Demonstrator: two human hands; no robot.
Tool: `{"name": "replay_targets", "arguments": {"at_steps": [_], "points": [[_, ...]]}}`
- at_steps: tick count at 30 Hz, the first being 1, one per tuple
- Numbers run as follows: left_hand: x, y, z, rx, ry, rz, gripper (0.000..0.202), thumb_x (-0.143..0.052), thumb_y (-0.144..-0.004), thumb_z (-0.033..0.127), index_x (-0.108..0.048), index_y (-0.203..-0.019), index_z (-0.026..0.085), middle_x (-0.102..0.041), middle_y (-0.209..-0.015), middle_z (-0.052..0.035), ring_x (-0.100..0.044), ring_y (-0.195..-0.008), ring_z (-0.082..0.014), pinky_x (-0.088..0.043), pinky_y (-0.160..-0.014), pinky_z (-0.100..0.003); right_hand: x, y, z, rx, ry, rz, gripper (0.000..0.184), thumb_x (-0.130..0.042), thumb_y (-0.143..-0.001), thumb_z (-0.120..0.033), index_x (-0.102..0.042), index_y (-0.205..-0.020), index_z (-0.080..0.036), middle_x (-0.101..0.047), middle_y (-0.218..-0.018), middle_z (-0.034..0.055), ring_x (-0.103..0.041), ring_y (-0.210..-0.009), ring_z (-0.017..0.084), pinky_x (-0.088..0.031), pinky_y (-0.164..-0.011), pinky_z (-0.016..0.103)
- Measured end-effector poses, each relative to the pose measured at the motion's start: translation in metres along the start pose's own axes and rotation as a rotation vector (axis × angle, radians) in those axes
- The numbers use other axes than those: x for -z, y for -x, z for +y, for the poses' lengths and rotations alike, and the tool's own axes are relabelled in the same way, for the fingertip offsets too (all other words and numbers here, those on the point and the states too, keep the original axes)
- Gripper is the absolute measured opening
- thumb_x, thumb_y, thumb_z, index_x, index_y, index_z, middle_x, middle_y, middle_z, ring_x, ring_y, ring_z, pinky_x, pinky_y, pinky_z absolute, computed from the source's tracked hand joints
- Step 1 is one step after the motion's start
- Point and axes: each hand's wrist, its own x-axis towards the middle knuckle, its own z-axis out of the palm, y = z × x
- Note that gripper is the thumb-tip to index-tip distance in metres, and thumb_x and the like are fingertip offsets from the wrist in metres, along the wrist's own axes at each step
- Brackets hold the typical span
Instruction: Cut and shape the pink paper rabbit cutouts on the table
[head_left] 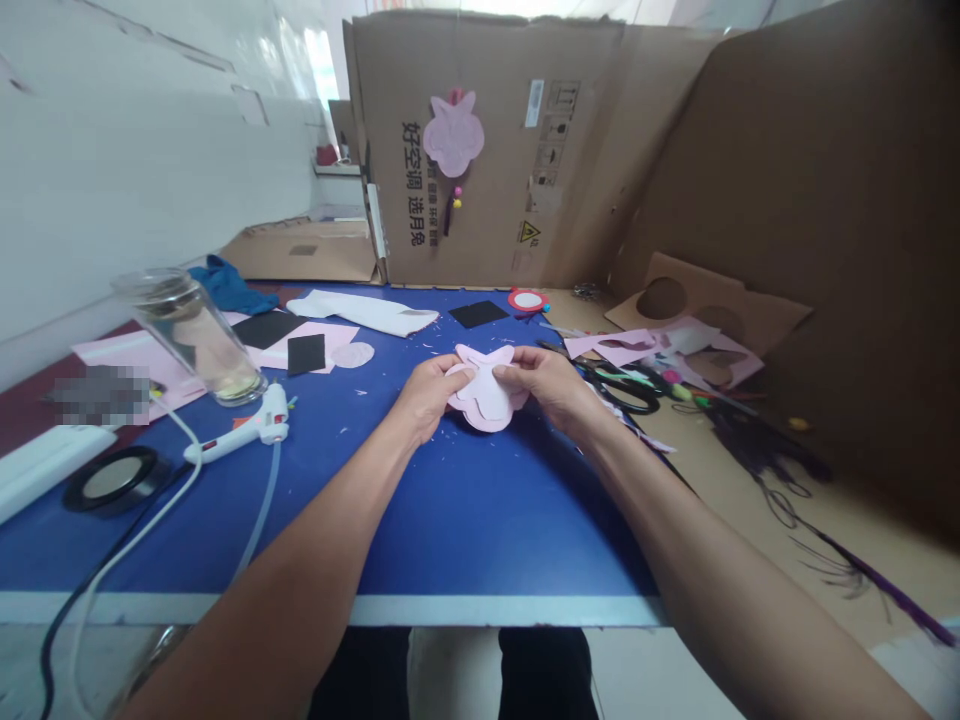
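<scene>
Between my two hands is a pink layered paper cutout (487, 398) with a scalloped outline and two pointed tips at its top. My left hand (431, 397) pinches its left edge, thumb on the front face. On the opposite edge my right hand (551, 385) grips it the same way, the thumb lying on the paper. The cutout is held just above the blue table (480, 530), tilted toward me. A similar pink cutout (454, 138) with beads and a dark tassel hangs against the cardboard box behind.
At left are a white glue gun (247, 430), a glass cup (199, 335) and black tape (120, 478). Scissors (622, 385), pink paper scraps (675, 350) and dark cords (765, 440) lie at right. A cardboard wall (495, 240) closes the back; a black square (478, 313) lies before it.
</scene>
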Motion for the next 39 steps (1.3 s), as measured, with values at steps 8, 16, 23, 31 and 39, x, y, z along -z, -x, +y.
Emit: {"name": "replay_targets", "arguments": {"at_steps": [8, 16, 23, 31, 39], "points": [[0.0016, -0.0002, 0.0005, -0.033, 0.002, 0.031, 0.03, -0.088, -0.067, 0.03, -0.079, -0.092, 0.015, -0.076, -0.087, -0.0063, -0.066, -0.072, -0.0163, -0.05, -0.071, -0.03, -0.001, -0.001, 0.003, -0.001, 0.005, 0.007, 0.037, -0.089, -0.061, -0.033, -0.072, -0.09, -0.018, -0.074, -0.079, 0.0016, -0.062, -0.061, 0.014, -0.049, -0.054, 0.027], [0.0009, -0.0001, -0.0022, -0.045, -0.045, 0.135, 0.015, -0.082, -0.072, 0.026, -0.077, -0.082, 0.016, -0.074, -0.078, -0.0052, -0.064, -0.066, -0.0153, -0.049, -0.065, -0.028, -0.006, 0.0033, -0.0007, -0.008, 0.053, -0.023, 0.038, -0.088, -0.063, -0.036, -0.073, -0.093, -0.018, -0.073, -0.075, 0.0008, -0.06, -0.058, 0.014, -0.05, -0.055, 0.027], [0.0001, 0.0013, -0.0007, -0.05, -0.076, 0.129, 0.014, -0.081, -0.073, 0.026, -0.078, -0.083, 0.016, -0.075, -0.078, -0.0052, -0.063, -0.065, -0.0155, -0.048, -0.065, -0.028, -0.0062, 0.003, 0.0006, -0.015, 0.056, 0.0, 0.032, -0.087, -0.067, -0.041, -0.072, -0.082, -0.018, -0.069, -0.067, 0.0008, -0.058, -0.054, 0.015, -0.048, -0.049, 0.028], [-0.0006, 0.0016, 0.0014, -0.04, -0.036, 0.103, 0.014, -0.08, -0.073, 0.026, -0.078, -0.082, 0.015, -0.074, -0.077, -0.006, -0.063, -0.065, -0.015, -0.046, -0.064, -0.028, -0.0048, 0.002, 0.0028, -0.003, 0.046, 0.015, 0.03, -0.087, -0.066, -0.04, -0.072, -0.08, -0.018, -0.071, -0.07, 0.0013, -0.059, -0.057, 0.014, -0.048, -0.051, 0.026], [-0.0014, 0.0025, 0.003, -0.022, -0.037, 0.058, 0.015, -0.081, -0.069, 0.023, -0.079, -0.082, 0.017, -0.075, -0.079, -0.0051, -0.064, -0.067, -0.0156, -0.048, -0.066, -0.028, -0.0037, 0.0035, -0.0013, 0.002, 0.052, 0.018, 0.028, -0.086, -0.068, -0.039, -0.072, -0.081, -0.018, -0.069, -0.067, 0.0006, -0.057, -0.053, 0.014, -0.047, -0.048, 0.027]]}}
